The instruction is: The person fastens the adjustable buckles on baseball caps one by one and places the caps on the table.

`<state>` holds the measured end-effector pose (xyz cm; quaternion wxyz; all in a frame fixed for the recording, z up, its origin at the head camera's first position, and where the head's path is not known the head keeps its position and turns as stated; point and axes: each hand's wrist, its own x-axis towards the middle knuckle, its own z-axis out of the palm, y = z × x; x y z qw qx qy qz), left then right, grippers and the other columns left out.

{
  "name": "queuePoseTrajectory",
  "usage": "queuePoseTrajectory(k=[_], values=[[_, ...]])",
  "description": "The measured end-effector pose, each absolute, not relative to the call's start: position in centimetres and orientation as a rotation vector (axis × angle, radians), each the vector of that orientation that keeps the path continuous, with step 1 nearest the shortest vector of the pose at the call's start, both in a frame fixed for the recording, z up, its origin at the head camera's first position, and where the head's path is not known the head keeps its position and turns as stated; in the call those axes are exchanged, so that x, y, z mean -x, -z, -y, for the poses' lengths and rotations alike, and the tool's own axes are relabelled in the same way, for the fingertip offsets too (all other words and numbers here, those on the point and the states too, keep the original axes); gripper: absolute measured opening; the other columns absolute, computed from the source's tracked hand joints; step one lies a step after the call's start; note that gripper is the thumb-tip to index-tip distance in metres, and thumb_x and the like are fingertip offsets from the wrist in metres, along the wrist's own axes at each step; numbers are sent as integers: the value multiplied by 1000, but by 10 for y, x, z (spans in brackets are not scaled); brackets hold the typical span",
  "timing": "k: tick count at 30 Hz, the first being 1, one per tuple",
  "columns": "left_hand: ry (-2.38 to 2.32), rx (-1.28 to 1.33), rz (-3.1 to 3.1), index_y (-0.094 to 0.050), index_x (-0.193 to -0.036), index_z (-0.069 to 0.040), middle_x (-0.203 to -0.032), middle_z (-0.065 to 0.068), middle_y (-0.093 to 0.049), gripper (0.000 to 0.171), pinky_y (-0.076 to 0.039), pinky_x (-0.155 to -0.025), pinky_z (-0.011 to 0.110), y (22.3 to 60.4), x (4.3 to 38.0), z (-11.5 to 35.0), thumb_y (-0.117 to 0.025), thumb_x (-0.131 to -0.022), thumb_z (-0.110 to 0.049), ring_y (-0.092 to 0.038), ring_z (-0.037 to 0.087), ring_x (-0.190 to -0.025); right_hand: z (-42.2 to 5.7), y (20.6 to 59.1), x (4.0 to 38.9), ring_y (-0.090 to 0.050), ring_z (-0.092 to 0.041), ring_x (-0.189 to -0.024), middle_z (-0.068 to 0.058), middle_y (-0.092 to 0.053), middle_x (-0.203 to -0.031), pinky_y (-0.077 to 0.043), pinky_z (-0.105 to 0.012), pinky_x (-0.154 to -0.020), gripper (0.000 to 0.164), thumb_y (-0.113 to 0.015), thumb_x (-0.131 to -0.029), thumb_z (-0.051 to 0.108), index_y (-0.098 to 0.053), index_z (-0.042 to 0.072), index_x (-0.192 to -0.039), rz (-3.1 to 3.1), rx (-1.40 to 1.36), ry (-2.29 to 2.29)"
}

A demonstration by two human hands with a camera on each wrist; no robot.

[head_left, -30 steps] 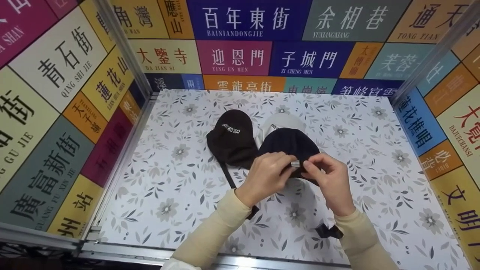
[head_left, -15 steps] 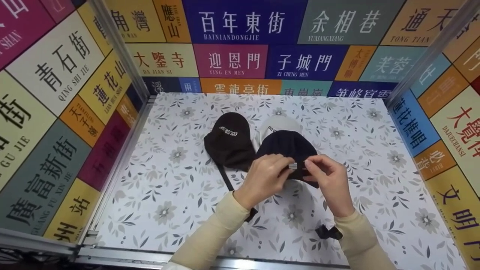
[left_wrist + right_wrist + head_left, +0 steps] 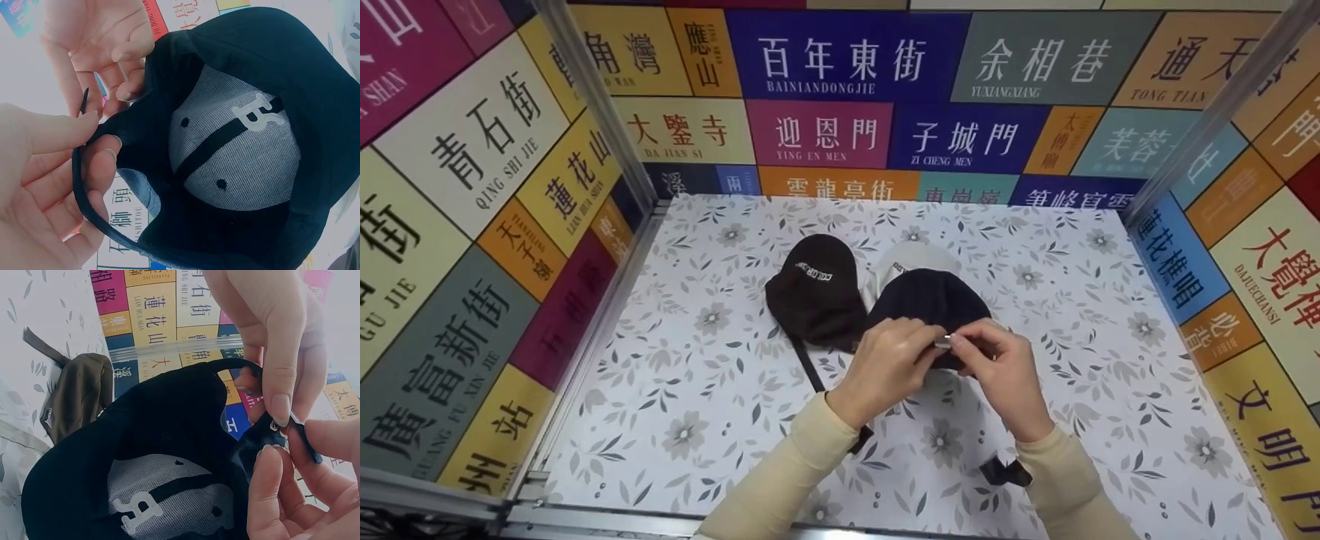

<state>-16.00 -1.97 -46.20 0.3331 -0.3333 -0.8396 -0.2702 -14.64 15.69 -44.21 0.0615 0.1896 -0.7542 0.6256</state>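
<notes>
A navy baseball cap (image 3: 930, 296) is held between both hands, its mesh-lined inside facing the wrist views. My left hand (image 3: 889, 367) pinches its back strap (image 3: 80, 191) between thumb and fingers at the small silver buckle (image 3: 943, 341). Part of the strap bows out in a loop past the left fingers. My right hand (image 3: 1009, 375) pinches the dark strap end (image 3: 308, 441) right beside the buckle, and its fingertips meet the left hand's there. In the right wrist view the left fingers cover much of the buckle.
Left of the navy cap lies a dark brown cap (image 3: 817, 292), its strap (image 3: 806, 364) trailing toward the left forearm. A white cap (image 3: 911, 256) lies behind the navy one, partly hidden. The floral-covered table (image 3: 682, 435) is enclosed by sign-printed walls (image 3: 825, 56).
The right hand has come left, closing the gap to the left hand, and its fingertips are now at the buckle. The head view has tilted slightly, so the scene sits lower.
</notes>
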Motion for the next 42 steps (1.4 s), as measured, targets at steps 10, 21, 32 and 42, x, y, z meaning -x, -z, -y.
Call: queuePoseTrajectory(k=[10, 21, 32, 42], values=[[694, 877, 2187, -66, -95, -13, -79, -6, -59, 13, -40, -59, 26, 463, 160, 19, -65, -83, -19, -54, 12, -69, -159, 442, 145, -57, -26, -66, -16, -58, -84, -49, -38, -52, 13, -61, -86, 10, -65, -2, -89, 2289, -558, -1866], [696, 882, 2194, -66, -94, -13, -80, -6, -60, 13, -40, -59, 26, 465, 160, 21, -62, -85, -20, -54, 12, -69, -166, 442, 145, -56, -29, -68, -15, -59, -83, -50, -37, -53, 13, -62, -86, 11, -65, -1, -88, 2297, -496, -1852], [713, 897, 2180, -66, -93, -12, -81, -7, -60, 11, -40, -58, 26, 465, 161, 21, -64, -83, -18, -54, 11, -69, -172, 440, 144, -58, -27, -73, -21, -58, -84, -51, -33, -54, 13, -63, -85, 16, -65, 5, -89, 2297, -454, -1846], [700, 903, 2194, -66, -94, -13, -80, -7, -60, 12, -40, -59, 26, 464, 160, 20, -64, -83, -17, -54, 11, -69, -175, 441, 144, -59, -25, -72, -13, -60, -84, -51, -34, -53, 15, -62, -86, 17, -66, 4, -92, 2320, -444, -1810]])
